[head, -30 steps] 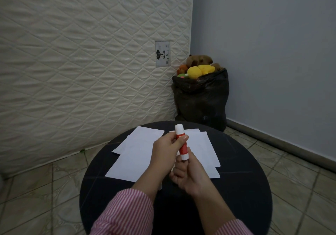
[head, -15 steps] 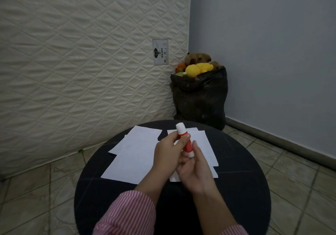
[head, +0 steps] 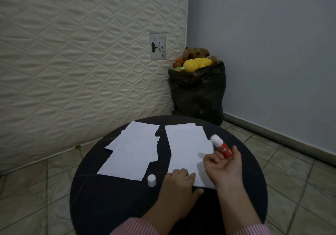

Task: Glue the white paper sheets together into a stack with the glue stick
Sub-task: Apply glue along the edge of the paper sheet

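Two groups of white paper sheets lie on the round black table (head: 109, 198): an overlapping pile at the left (head: 134, 153) and a stack at the right (head: 187, 147). My left hand (head: 179, 184) presses on the near left corner of the right stack, thumb out to the right. My right hand (head: 223, 167) hovers over that stack's right edge and grips the red body of the glue stick (head: 221, 146), whose white end points up and away. The stick's white cap (head: 151, 180) stands upright on the table, just left of my left hand.
A black bag (head: 198, 89) full of plush toys stands in the corner behind the table. A quilted mattress (head: 81, 53) leans upright along the left. A grey wall (head: 272, 53) closes the right, and tiled floor (head: 300, 171) surrounds the table.
My left hand let go of the glue stick and came down onto the right stack's near corner. My right hand carried the stick to the right. The cap on the table is uncovered.
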